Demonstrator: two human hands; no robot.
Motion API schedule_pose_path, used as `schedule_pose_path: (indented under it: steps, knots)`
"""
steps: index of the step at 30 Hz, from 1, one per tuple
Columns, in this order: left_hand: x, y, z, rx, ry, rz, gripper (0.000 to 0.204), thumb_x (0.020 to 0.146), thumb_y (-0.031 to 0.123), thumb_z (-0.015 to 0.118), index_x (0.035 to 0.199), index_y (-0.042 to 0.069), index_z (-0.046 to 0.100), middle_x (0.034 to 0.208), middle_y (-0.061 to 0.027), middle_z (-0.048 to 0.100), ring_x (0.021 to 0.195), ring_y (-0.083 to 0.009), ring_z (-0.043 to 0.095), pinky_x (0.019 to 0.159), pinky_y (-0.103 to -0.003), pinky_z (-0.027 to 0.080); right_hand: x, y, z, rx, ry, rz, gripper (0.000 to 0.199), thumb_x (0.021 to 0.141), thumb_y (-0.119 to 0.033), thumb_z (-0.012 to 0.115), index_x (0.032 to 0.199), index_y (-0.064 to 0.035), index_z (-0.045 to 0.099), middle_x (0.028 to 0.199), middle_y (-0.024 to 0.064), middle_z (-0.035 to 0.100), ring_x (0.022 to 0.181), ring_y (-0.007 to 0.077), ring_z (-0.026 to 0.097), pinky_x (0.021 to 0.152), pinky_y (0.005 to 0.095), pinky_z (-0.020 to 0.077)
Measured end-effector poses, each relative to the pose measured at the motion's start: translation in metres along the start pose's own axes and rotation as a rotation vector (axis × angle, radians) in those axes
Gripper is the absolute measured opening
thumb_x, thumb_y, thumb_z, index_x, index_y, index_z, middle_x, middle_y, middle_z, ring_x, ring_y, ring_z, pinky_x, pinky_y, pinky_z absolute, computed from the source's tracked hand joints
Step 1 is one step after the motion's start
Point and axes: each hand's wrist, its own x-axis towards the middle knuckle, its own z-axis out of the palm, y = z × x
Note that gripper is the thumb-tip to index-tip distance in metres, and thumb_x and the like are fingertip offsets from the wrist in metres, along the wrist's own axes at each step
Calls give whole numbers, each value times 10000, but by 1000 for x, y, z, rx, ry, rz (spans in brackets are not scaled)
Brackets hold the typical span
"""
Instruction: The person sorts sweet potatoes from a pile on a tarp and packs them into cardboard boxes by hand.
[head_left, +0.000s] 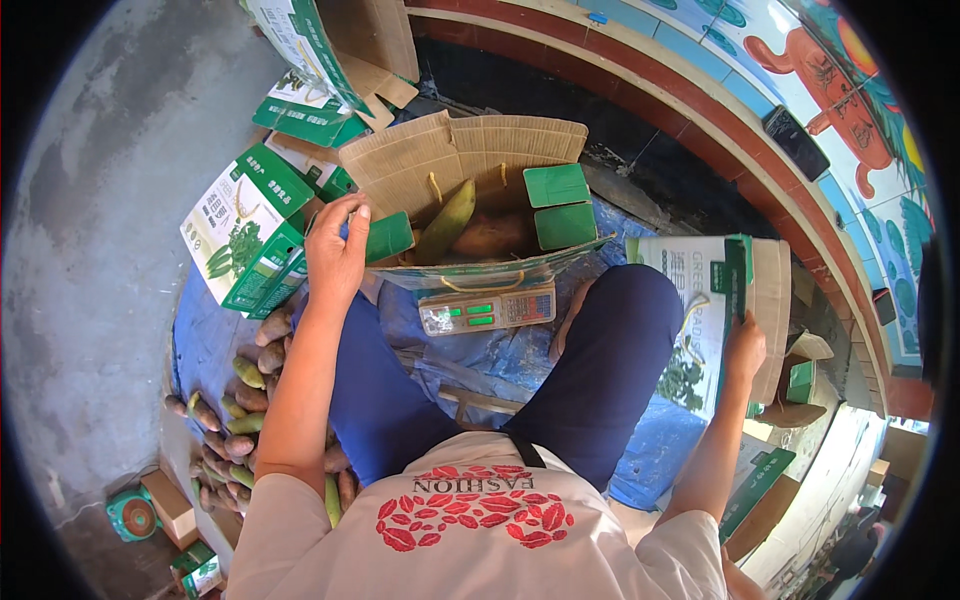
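Observation:
In front of me an open cardboard carton (pixel 515 150) stands upright, its flaps raised. Inside lie a long green radish-like vegetable (pixel 448 222) and a brown tuber (pixel 495 238), partly in shadow. My left hand (pixel 338 245) is at the carton's left end, fingers bent together over the edge by a green flap (pixel 390 237). My right hand (pixel 745 350) grips the edge of a second carton (pixel 705 300), white and green, beside my right knee. A digital scale's panel (pixel 487 310) with lit green displays shows just below the open carton's near side.
Another white-and-green carton (pixel 245 230) stands left of the open one, with more cartons (pixel 310 60) behind it. Loose tubers and green vegetables (pixel 235 425) are heaped by my left leg. A blue sheet (pixel 470 360) covers the floor. A tiled ledge (pixel 680 100) curves along the right.

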Motion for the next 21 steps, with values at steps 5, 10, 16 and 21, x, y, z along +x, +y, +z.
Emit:
schedule_pose_path:
  steps: [5,10,16,21]
  knots:
    - [0,-1,1,5,1,3,242,871,203,572,974,-9,627,1032,-141,633,992,-264,590,880,-342,433,26,-33,-8,51,155,-90,190,895,-211,479,987,-78,579,862,170,638,800,361,616,669,459,484]
    - [1,-1,2,35,2,-1,239,867,197,571,971,-10,631,1035,-142,634,988,-272,590,880,-343,432,57,-65,-6,-55,271,-174,150,880,-162,477,979,-103,573,831,110,637,759,309,623,644,432,478]
    - [2,-3,2,47,5,-9,246,867,208,575,966,-10,631,1035,-137,635,995,-277,585,885,-343,429,73,-99,29,-41,525,-536,160,785,-104,503,938,-135,536,873,30,606,815,218,598,660,367,442]
    - [2,-2,3,46,-9,-17,245,868,208,575,965,-11,631,1043,-140,631,997,-274,584,885,-341,430,74,-102,66,-107,170,-517,87,787,-90,504,836,-132,562,813,53,607,812,234,597,688,372,453]
